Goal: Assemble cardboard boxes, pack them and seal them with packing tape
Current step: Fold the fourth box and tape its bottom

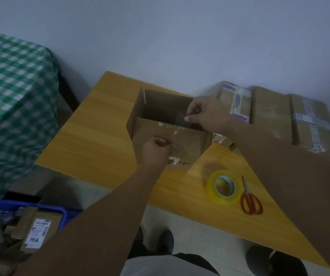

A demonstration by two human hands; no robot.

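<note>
With left hand [157, 150] grips near flap of open brown cardboard box [190, 142]; with right hand [205, 114] pinches at rim. Likely assembling; next needs packing.

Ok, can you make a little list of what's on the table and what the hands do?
box: cardboard box, top open, on wooden table
left hand: curled against box front
right hand: pinches box's near top edge
tape roll: lying flat beside red scissors
far right: sealed boxes, taped

wooden table [104, 136], open box [168, 140], tape roll [223, 187], scissors [250, 198]
</note>
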